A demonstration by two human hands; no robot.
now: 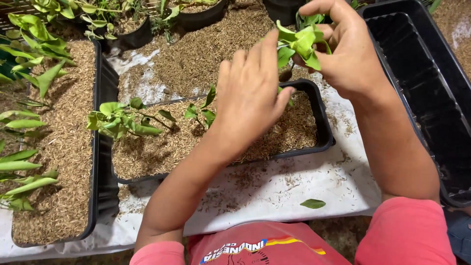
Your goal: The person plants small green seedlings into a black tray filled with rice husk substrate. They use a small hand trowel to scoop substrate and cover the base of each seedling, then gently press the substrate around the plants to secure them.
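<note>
Take the black planter tray (321, 122) filled with brown husk as your landmark. Your right hand (351, 51) is above its far right corner, fingers closed on a small leafy cutting (300, 45), so the cutting is in the air over the tray's back rim, not yet in the husk. Your left hand (248, 95) hovers just beside it over the tray's right half, fingers loosely apart and reaching toward the leaves; it grips nothing that shows.

The cutting looks very light and soft: thin bright green leaves that would likely crease or tear under a hard pinch, on a stem that probably snaps if bent. The stem, hidden behind your fingers, seems the better place to grip, low down, leaving the leaves free.

Two planted cuttings (122, 120) already stand in the tray's left half. Left of the tray lies a second husk-filled tray (98, 162) with longer leaves. Right of it sits an empty black tray (427, 98). A single loose leaf (313, 203) lies on the white sheet (274, 189) in front of the tray.
</note>
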